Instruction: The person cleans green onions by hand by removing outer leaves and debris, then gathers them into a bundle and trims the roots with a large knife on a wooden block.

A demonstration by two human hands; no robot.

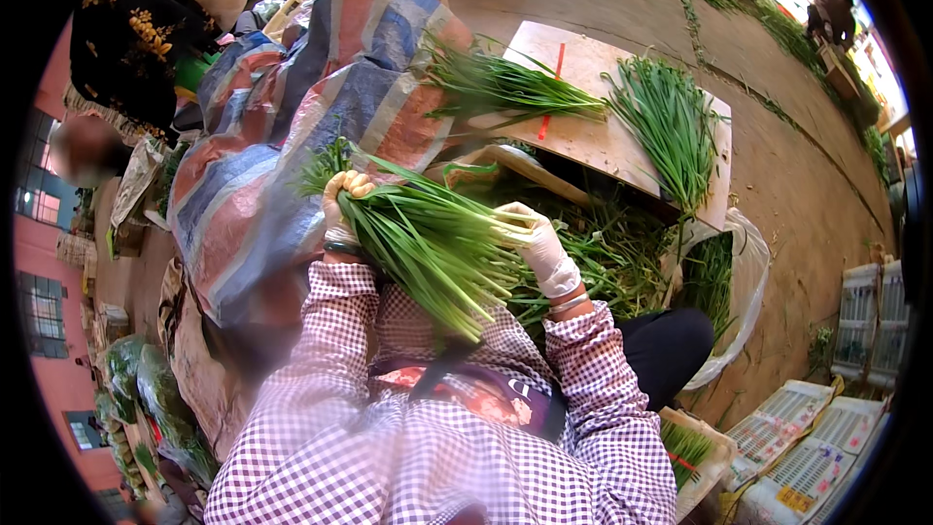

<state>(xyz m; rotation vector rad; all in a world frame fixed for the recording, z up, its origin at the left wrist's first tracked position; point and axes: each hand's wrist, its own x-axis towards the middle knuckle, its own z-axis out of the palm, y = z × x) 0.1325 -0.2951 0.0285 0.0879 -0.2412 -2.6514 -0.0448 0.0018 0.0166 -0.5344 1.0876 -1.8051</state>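
Holding a bunch of long flat-leaved greens, probably garlic chives (428, 233), in front of the chest, tilted across the body, pale stem ends to the right. Clamping it with the gloved fingers of the left hand (344, 202) near the leafy end. Touching the pale stems with the bent fingers of the gloved right hand (544, 251); cannot tell whether pinched shut on any.

Judged as tidying the stem ends of this bunch, not yet laid down. Calls next, in all likelihood, for a firm left grip and light, selective right fingertips, to avoid shedding leaves.

Noted ahead: on a pale board (537, 40) with a red stripe (560, 60), two more bunches, left (530, 87) and right (671, 131). Below it, loose leaves (622, 267), heaped beside a clear plastic bag (750, 297). To the left, a striped tarpaulin (335, 78). Beyond, brown floor (777, 170) with scattered greens, lower-right crates (792, 437), pink wall (53, 331) at far left.
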